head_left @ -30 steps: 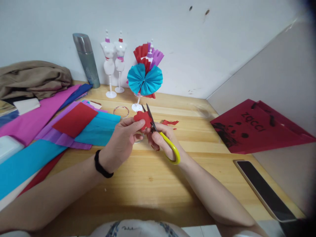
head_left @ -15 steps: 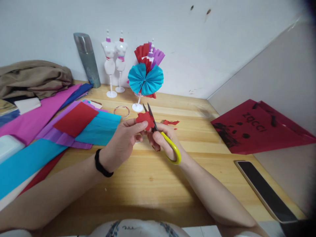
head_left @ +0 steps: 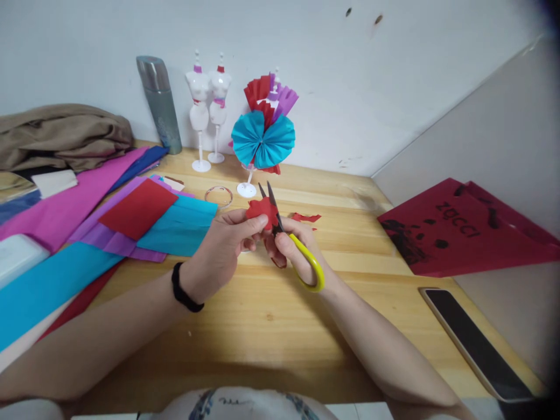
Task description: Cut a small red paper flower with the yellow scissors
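Note:
Between thumb and fingers, my left hand (head_left: 230,236) pinches a small red paper piece (head_left: 261,212) with a scalloped edge. My right hand (head_left: 295,242) grips yellow-handled scissors (head_left: 313,265), whose dark blades stand slightly apart against the paper's right edge. A strip of red paper hangs under the right fingers, partly hidden by them. Red offcuts (head_left: 306,218) lie on the table just behind that hand. Farther back stands a white mini dress form (head_left: 246,189) dressed in red and purple pleated paper, with a blue pleated paper bow (head_left: 263,140) in front.
Two bare white dress forms (head_left: 200,116) and a grey-green bottle (head_left: 160,108) stand along the wall. Coloured paper sheets (head_left: 139,209) and a brown cloth (head_left: 65,135) cover the left side. A clear ring (head_left: 219,197) lies mid-table. At right are a red bag (head_left: 464,233) and a phone (head_left: 476,344).
The whole view has shifted slightly, so things appear a little farther right. Both hands keep their hold on the red paper and scissors, and the blades have barely changed.

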Available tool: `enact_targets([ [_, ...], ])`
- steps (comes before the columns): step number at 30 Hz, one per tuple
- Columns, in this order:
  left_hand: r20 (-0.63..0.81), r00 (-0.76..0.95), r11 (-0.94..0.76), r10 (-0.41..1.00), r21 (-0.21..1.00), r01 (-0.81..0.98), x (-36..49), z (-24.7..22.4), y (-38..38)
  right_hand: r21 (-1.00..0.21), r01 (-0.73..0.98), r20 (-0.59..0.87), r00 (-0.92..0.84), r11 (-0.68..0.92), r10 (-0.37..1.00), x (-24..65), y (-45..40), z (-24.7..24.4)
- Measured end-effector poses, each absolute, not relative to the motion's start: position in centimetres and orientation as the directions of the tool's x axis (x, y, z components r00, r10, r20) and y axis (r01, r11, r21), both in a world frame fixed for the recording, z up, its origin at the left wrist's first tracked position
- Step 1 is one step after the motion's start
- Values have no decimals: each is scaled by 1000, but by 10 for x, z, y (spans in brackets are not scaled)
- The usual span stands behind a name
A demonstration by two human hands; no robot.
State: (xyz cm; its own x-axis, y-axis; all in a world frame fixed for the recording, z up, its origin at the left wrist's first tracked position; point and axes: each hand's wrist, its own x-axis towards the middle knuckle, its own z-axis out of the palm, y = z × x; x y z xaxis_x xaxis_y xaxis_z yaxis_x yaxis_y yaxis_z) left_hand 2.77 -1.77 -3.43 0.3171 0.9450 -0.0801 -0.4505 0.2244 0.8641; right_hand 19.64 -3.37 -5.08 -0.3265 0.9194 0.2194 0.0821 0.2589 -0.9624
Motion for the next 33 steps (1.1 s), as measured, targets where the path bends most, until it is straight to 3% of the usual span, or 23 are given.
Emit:
enact_targets([
  [33, -93, 247, 200, 964, 870, -451, 28, -27, -16, -958, 29, 253, -387, 286, 887, 196, -36, -46],
])
